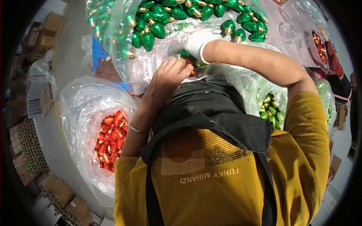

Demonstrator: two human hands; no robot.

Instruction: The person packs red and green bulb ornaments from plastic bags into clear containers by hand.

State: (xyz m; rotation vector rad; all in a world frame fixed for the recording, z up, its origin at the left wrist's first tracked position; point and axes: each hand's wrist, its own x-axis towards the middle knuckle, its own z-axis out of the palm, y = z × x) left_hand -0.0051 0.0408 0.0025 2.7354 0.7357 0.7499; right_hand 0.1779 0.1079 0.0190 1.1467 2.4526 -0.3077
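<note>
At the table's near edge my two hands meet over a small group of shiny ornaments. My left hand [171,74], bare, has its fingers curled together at a red ornament [193,72], most of which is hidden. My right hand [198,44] wears a white glove and reaches in from the right; its fingers are bent down out of sight. Beside the glove's fingers a green glittery piece [184,53] shows. Beyond my hands lies a pile of green glitter bulb ornaments [160,17] with gold caps, on a glitter-dusted plastic sheet [147,64].
A clear bag of red bulb ornaments [77,113] stands at my left. At my right is a bag with green ornaments [270,107]. Farther right, another person's arm [332,52] reaches near a tray of red ornaments [320,47]. Cardboard boxes [52,24] stand far left.
</note>
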